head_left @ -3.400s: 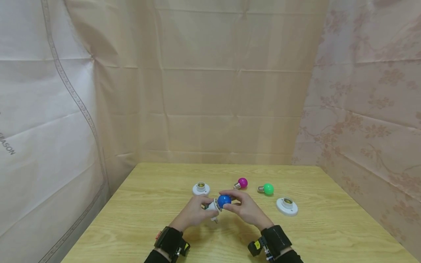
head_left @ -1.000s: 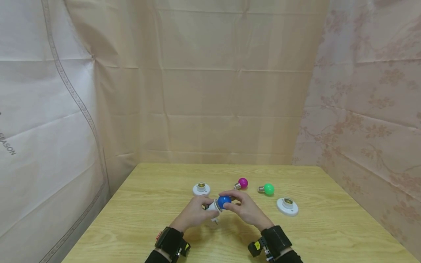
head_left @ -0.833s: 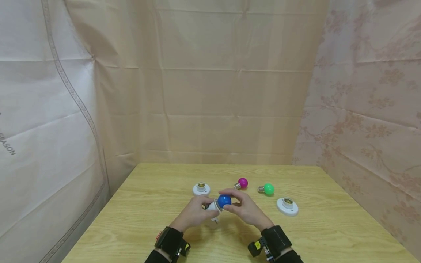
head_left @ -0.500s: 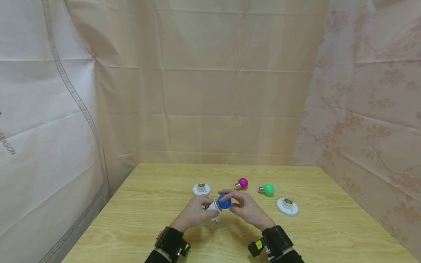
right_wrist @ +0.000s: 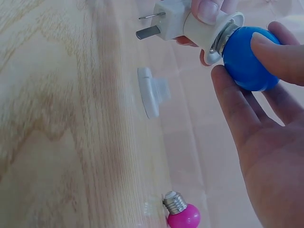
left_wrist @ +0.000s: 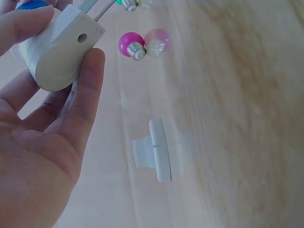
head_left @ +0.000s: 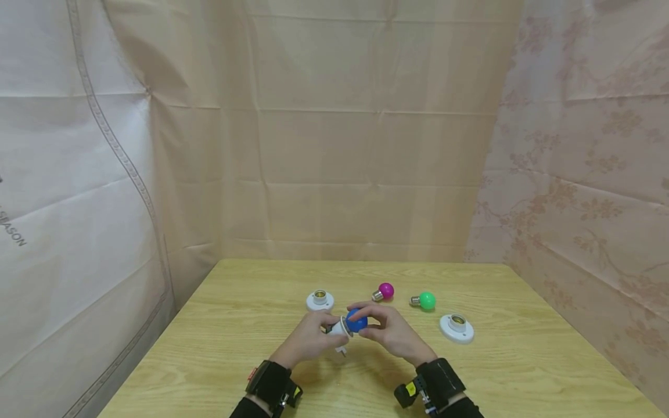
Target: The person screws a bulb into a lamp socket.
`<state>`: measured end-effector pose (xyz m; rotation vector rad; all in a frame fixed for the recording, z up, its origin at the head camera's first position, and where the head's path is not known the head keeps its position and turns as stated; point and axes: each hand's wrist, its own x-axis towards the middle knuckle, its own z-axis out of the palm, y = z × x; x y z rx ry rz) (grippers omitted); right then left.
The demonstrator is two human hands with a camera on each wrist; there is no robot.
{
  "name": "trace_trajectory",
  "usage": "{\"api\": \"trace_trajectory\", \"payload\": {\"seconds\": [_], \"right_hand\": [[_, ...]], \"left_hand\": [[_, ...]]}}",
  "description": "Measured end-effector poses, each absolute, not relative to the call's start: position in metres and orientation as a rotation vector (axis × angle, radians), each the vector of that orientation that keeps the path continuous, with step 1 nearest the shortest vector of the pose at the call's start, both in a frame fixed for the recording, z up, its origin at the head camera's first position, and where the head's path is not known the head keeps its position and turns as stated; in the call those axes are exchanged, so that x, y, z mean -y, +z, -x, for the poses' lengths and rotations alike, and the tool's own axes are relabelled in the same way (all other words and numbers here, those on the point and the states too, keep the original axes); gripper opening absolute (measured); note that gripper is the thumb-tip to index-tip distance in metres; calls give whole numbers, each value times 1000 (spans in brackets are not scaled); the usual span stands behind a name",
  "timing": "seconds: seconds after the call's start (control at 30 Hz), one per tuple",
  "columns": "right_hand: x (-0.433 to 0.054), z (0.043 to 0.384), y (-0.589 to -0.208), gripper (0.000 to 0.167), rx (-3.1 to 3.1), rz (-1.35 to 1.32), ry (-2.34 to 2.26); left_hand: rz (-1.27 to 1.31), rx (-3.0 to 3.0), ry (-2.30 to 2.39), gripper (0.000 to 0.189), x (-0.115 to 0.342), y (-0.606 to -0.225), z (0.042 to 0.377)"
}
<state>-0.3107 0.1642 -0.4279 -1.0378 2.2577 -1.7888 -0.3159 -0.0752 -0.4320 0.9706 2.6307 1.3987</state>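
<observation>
My left hand (head_left: 308,337) grips a white plug-in lamp socket (left_wrist: 59,52) above the table, its two metal prongs (right_wrist: 149,32) sticking out. A round blue light bulb (right_wrist: 247,61) sits at the socket's mouth, with part of its metal screw base showing in the right wrist view. With thumb and fingers, my right hand (head_left: 394,334) holds the bulb's glass from the right side. One finger lies across the blue glass in the head view.
A magenta bulb (head_left: 386,291) and a green bulb (head_left: 427,301) lie on the wooden table (head_left: 235,325) beyond the hands. White round lamp holders stand behind the left hand (head_left: 320,301) and at the right (head_left: 457,329). Hanging cloth (head_left: 340,145) encloses the table's back and sides.
The right hand's fingers have shifted round the blue bulb, one now lying across its front. The left hand and socket stay in place.
</observation>
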Motion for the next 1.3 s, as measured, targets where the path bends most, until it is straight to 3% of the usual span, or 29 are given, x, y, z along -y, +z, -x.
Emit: {"api": "trace_trajectory", "payload": {"seconds": [1.0, 1.3], "right_hand": [[-159, 310, -427, 30, -2404, 1013, -1715], [-161, 310, -425, 50, -2346, 1039, -1688]], "left_hand": [[-954, -2621, 1391, 13, 74, -434, 317], [-910, -2635, 1384, 17, 74, -431, 315]]}}
